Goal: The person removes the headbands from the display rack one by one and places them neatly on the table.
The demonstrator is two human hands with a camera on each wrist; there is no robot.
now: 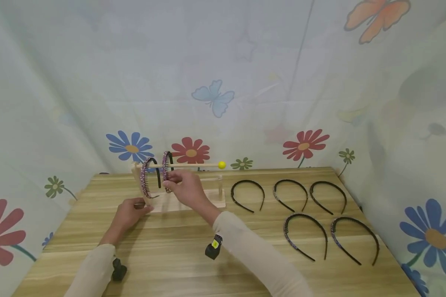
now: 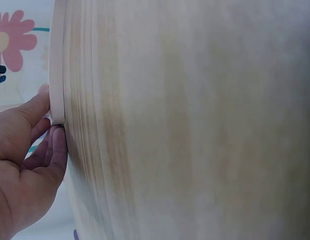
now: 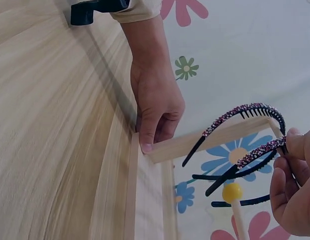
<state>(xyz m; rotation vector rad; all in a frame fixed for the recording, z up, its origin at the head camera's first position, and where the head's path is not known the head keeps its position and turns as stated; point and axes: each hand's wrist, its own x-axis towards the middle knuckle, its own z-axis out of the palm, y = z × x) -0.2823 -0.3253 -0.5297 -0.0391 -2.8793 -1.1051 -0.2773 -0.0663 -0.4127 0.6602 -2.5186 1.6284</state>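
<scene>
A wooden display stand [image 1: 198,203] has an upper rod with a yellow ball [image 1: 221,165] at its right end. My left hand [image 1: 130,213] holds the left end of its base, thumb on the board [image 3: 147,170] in the right wrist view. My right hand [image 1: 187,189] pinches a beaded headband [image 1: 165,167] that hangs over the upper rod. To its left another beaded headband [image 1: 144,181] hangs on the same rod, close to the upright. In the right wrist view the held headband [image 3: 262,152] shows glittering beads and black ends.
On the wooden table [image 1: 163,251], several black-edged headbands lie flat to the right, among them a back one [image 1: 247,181] and a front one [image 1: 308,216]. A lower rod [image 1: 209,179] runs along the stand. A flower-patterned cloth [image 1: 245,123] hangs behind.
</scene>
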